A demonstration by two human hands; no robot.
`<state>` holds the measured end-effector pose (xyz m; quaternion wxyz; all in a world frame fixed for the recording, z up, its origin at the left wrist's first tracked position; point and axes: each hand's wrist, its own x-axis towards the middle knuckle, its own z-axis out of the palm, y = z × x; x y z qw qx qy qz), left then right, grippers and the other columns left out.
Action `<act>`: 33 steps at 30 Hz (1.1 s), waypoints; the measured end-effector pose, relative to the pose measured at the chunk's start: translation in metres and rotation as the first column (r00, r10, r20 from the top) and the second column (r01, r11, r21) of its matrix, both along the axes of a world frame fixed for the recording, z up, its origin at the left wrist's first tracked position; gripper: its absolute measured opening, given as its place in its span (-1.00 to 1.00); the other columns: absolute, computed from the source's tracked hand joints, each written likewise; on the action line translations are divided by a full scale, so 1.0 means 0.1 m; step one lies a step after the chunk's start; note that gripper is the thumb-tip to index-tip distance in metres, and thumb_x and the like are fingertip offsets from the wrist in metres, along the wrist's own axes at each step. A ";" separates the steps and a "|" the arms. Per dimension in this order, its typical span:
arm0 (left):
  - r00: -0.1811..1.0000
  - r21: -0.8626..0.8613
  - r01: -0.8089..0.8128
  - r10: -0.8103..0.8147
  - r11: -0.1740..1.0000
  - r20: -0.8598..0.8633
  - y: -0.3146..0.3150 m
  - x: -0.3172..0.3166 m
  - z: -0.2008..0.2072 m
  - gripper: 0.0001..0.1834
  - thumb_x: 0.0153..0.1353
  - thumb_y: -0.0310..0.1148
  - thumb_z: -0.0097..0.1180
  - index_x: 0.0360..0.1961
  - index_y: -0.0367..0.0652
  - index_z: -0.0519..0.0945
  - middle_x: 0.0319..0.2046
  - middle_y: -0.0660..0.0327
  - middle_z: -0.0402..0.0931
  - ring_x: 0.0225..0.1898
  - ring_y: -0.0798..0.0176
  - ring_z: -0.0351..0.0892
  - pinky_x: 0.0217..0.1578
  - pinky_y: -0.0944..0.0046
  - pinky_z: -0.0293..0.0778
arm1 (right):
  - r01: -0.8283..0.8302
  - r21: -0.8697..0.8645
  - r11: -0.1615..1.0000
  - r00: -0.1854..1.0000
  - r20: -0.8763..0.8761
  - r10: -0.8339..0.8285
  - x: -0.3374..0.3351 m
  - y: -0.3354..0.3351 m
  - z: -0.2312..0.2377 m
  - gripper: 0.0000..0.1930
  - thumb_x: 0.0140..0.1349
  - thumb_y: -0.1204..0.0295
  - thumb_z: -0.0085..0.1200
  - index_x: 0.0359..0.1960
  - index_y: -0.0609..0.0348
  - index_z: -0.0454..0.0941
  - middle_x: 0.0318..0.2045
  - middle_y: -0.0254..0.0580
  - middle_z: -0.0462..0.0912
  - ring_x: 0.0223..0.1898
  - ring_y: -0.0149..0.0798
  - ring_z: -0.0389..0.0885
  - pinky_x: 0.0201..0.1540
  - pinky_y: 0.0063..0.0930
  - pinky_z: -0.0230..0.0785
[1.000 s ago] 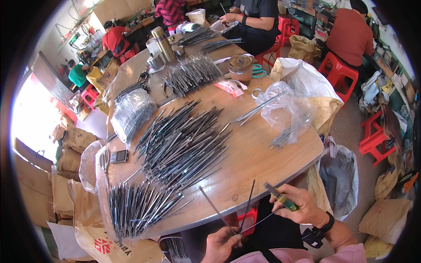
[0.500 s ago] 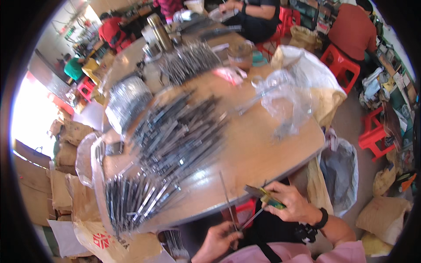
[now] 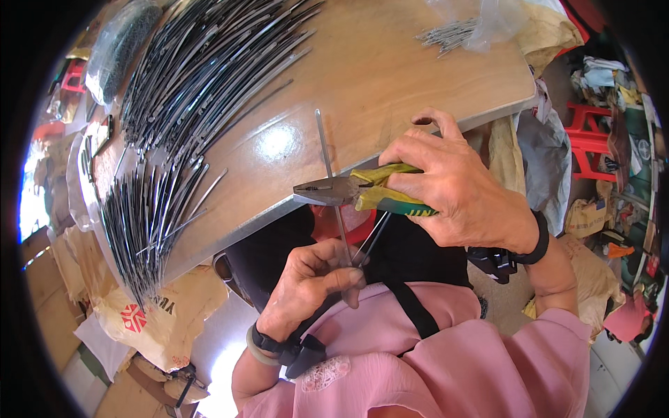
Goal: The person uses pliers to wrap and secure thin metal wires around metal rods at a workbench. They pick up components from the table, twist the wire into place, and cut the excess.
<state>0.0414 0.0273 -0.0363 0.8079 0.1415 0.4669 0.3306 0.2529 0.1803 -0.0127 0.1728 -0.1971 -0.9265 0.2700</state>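
Observation:
My right hand (image 3: 460, 184) is closed around the yellow and green handles of a pair of pliers (image 3: 334, 188). Their dark jaws point left and overlap one upright thin metal strip (image 3: 323, 139); whether they grip it I cannot tell. Low in front of my lap, my left hand (image 3: 317, 279) pinches thin metal strips between thumb and fingers. The upright one rises past the table edge, while another part (image 3: 376, 233) slants up toward the right below the pliers. Where the strips meet is hidden by my fingers.
A large heap of dark metal strips (image 3: 202, 76) covers the table's left side, with a second bundle (image 3: 143, 216) nearer me. Short metal pieces (image 3: 446, 35) lie by a plastic bag (image 3: 498, 24) at far right. The table edge (image 3: 272, 212) runs just beyond my hands. Red stools (image 3: 589, 143) stand to the right.
The view has tilted down, so my hands appear higher and larger. The pliers, apart from the upright strip before, now overlap it. Both hands keep their holds.

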 end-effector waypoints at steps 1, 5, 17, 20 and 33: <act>1.000 -0.001 -0.003 0.003 1.000 -0.004 0.00 0.00 0.00 -0.83 0.20 -0.65 0.14 -0.17 -0.43 0.56 -0.46 0.14 0.56 -0.50 0.26 0.60 -0.44 0.35 0.54 | -0.008 -0.002 1.000 1.000 0.004 0.008 -0.01 0.00 -0.01 -0.76 -0.13 0.48 0.22 -0.34 0.21 0.62 -0.31 -0.17 0.50 -0.16 -0.15 0.51 0.10 -0.08 0.17; 1.000 0.004 0.021 -0.021 1.000 -0.018 0.00 -0.03 0.00 -0.79 0.21 -0.65 0.12 -0.11 -0.43 0.56 -0.42 0.14 0.58 -0.44 0.27 0.62 -0.37 0.35 0.55 | -0.038 -0.035 0.999 0.999 0.007 0.038 -0.03 0.00 -0.04 -0.77 -0.13 0.50 0.18 -0.35 0.23 0.62 -0.33 -0.14 0.49 -0.22 -0.14 0.51 0.03 -0.16 0.21; 0.978 0.173 0.152 -0.123 0.973 -0.167 0.37 -0.10 0.22 -0.79 0.24 -0.51 0.15 -0.10 -0.33 0.57 -0.39 0.20 0.61 -0.31 0.31 0.62 -0.30 0.34 0.51 | -0.071 -0.055 0.996 0.997 0.006 0.071 -0.09 -0.18 0.13 -0.71 -0.35 0.57 0.18 -0.43 0.28 0.57 -0.23 -0.07 0.50 -0.21 -0.06 0.46 0.00 -0.08 0.18; 0.993 -0.053 0.110 -0.107 0.992 0.055 0.39 0.01 0.22 -0.82 0.28 -0.41 0.16 -0.17 -0.28 0.54 -0.48 0.23 0.55 -0.52 0.32 0.55 -0.57 0.35 0.41 | -0.080 -0.063 0.995 0.997 0.018 0.081 -0.09 -0.25 0.02 -0.73 -0.34 0.54 0.21 -0.46 0.25 0.57 -0.24 -0.12 0.51 -0.22 -0.09 0.48 0.01 -0.04 0.17; 0.864 0.219 -0.495 0.503 0.841 0.022 0.13 0.10 0.20 -0.85 0.33 -0.42 0.11 -0.22 -0.32 0.55 -0.60 0.18 0.43 -0.75 0.40 0.21 -0.73 0.39 0.13 | 0.149 -0.496 0.856 0.982 -0.028 -0.187 0.13 -0.39 0.00 -0.65 -0.13 0.59 0.35 -0.21 0.25 0.62 -0.09 -0.07 0.53 -0.20 -0.06 0.55 -0.16 -0.32 0.40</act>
